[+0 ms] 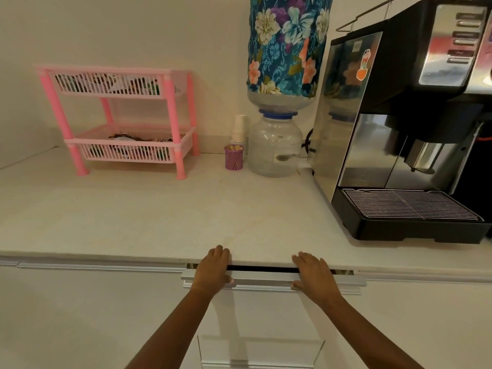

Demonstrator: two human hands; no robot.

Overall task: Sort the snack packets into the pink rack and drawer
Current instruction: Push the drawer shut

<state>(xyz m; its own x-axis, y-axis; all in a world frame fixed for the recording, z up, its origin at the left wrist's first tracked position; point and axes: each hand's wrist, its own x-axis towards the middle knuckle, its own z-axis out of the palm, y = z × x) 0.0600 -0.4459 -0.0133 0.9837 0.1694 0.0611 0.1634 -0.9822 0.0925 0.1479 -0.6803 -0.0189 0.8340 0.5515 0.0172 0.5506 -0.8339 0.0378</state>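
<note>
The drawer under the counter stands a crack open, its inside dark. The pink rack holds snack packets in both baskets. The left hand and right hand lie flat, fingers extended, on the drawer's handle.

Both bare arms were stretched forward, the left hand and right hand laid palm-down, fingers extended and loosely together.

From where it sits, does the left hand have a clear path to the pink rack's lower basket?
Probably yes: the left hand rests on the drawer handle, and only bare counter lies before the rack.
</note>
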